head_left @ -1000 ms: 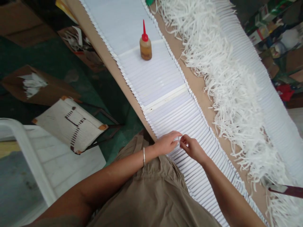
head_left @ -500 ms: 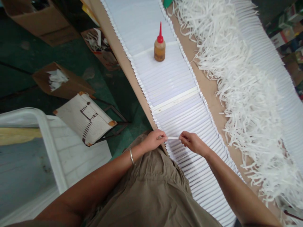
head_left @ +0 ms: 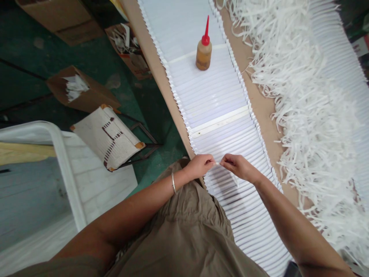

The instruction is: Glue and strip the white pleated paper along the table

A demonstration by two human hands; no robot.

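My left hand (head_left: 201,165) is closed, its fingertips pinching one part of a thin white strip (head_left: 218,163). Facing it a short way off, my right hand (head_left: 238,167) is closed in a pinch on the same strip. A narrow white end dangles below the right hand. Both hands hover over a long row of white slats or folded strips (head_left: 248,215) laid side by side, with jagged edges. Further up this row stands a squeeze bottle (head_left: 203,55) with amber liquid and a red pointed nozzle. What the fingertips cover is hidden.
A heap of loose white strips (head_left: 314,115) lies to the right on the brown tabletop (head_left: 263,104). Left of the table are a worn stool (head_left: 108,136), cardboard boxes (head_left: 86,92) holding white scraps, and a big white tub (head_left: 67,173).
My hands have come closer together, so less of the strip shows between them. The left hand has shifted right. An end of the strip now hangs below the right hand.
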